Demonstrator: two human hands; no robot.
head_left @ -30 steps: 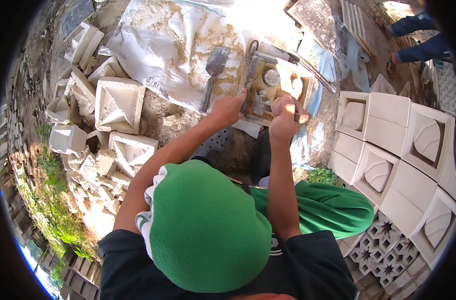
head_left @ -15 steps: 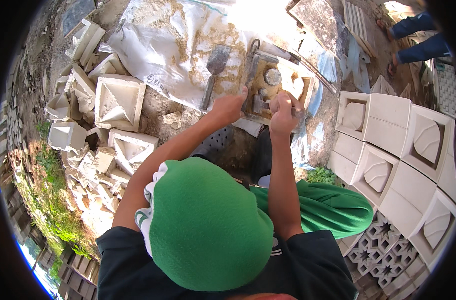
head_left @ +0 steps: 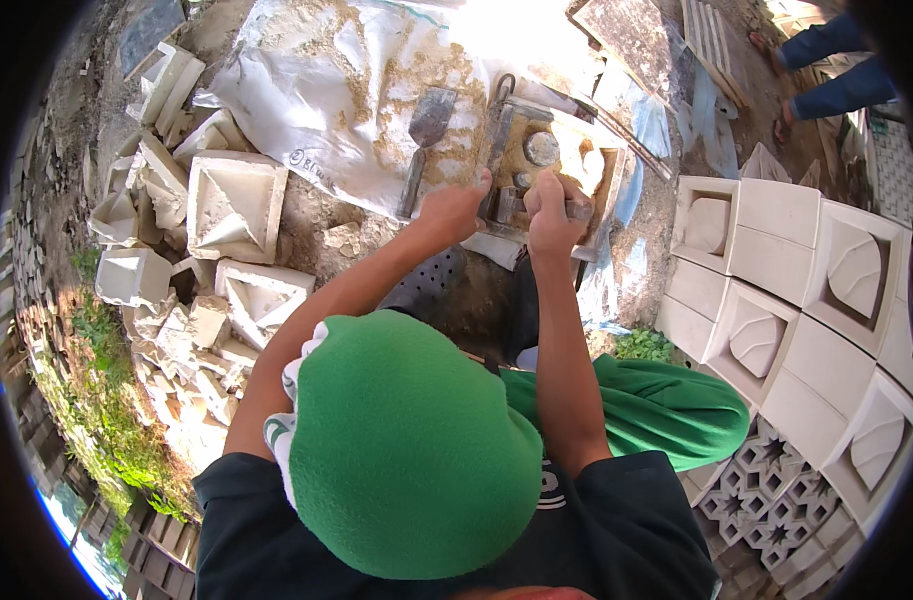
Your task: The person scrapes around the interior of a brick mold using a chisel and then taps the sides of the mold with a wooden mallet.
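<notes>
Right hand [head_left: 548, 205] is closed in a fist around a small tool handle, pressed down inside the square metal mould [head_left: 551, 175] that lies on the ground at 12 o'clock from the person. Left hand [head_left: 454, 210] rests at the mould's 9 o'clock edge, fingers curled over the rim; whether it grips or only steadies the frame cannot be told. Compared with the view one second ago, both hands occupy nearly the same position: the right fist has shifted only slightly over the mould's lower half, and the left has not left the rim. Judged from this, the work inside the mould is in a pressing or packing phase, with no lift or release begun.

Inside the mould, a round grey insert [head_left: 541, 148] sits at 12 o'clock of the right hand, surrounded by sandy mix. A trowel [head_left: 424, 140] lies on the white sack sheet [head_left: 306, 90] at 10 o'clock of the left hand, untouched. Broken and whole cast blocks [head_left: 238, 205] are heaped at 9 o'clock. Finished white blocks with leaf relief [head_left: 826, 290] are stacked at 3 o'clock. Another person's legs [head_left: 826, 60] show at 1 o'clock, well apart.
</notes>
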